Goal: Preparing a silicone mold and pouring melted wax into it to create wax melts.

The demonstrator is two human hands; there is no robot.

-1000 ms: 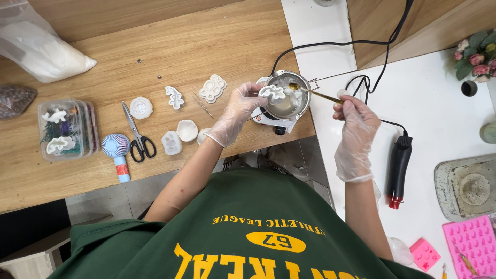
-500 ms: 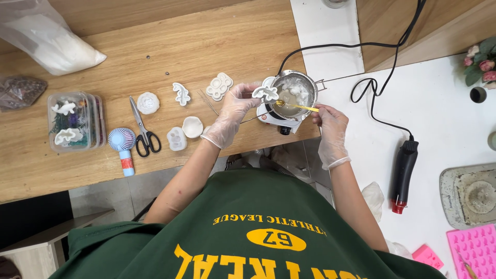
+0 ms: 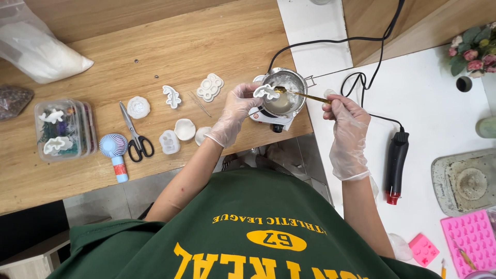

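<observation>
Mould: a small white, lobed, coral-like mould (image 3: 266, 92), flat and irregular, pinched at its 8 o'clock end by the left hand (image 3: 238, 106), which wears a thin clear glove.
Mould place: it hangs over the 10 o'clock rim of the small round metal pot (image 3: 284, 93), above the pale liquid inside.
Mould axis: its long axis runs roughly from 9 o'clock to 3 o'clock, the free end pointing toward the pot's middle.
Spoon: a slim gold-coloured spoon (image 3: 305, 95), held by the gloved right hand (image 3: 345, 116), fingers closed round the handle end.
Spoon axis: it lies from 4 o'clock at the hand to 10 o'clock at the bowl, whose tip sits just beside the mould's free end; I cannot tell if they touch.
Pot: it sits on a small white heater base (image 3: 268, 118) at the 3 o'clock edge of the wooden desk (image 3: 155, 41).
Other moulds: several white moulds (image 3: 209, 87) lie on the desk at 9 o'clock of the pot, near black-handled scissors (image 3: 135, 138).
Right side: a black, red-tipped heat tool (image 3: 396, 166) lies at 4 o'clock of the right hand on a white surface (image 3: 429, 93).
</observation>
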